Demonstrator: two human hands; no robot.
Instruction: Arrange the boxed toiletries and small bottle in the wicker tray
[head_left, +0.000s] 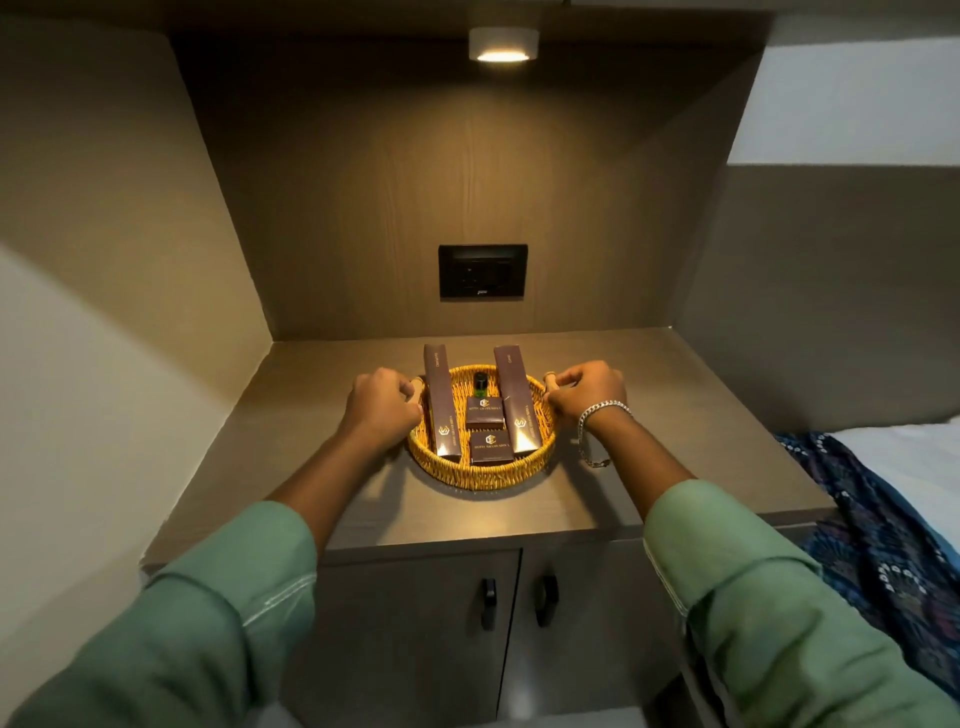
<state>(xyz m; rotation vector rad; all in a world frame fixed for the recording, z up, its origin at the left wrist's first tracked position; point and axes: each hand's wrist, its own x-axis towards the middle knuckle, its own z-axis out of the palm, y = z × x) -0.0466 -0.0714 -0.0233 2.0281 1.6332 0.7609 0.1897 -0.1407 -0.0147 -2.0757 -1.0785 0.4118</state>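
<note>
Wicker tray (480, 475) sits near the middle of the wooden cabinet top (649, 415), with bare surface on every side out to the edges. Left hand (383, 408) and right hand (589, 389) curl closed around its side rims. Inside, two long boxes (440, 405) flank two small boxes (485, 413), their far ends overhanging the back rim; the small bottle (480, 383) stands behind.

The tray (480, 475) sits on the cabinet top (649, 415) before me. In it, two long boxes (440, 402) (515, 397) lie at left and right; between them the small bottle (480, 383) stands behind two small boxes (485, 413) (491, 447), one before the other. My left hand (382, 408) grips the tray's left side, my right hand (589, 389) its right.
</note>
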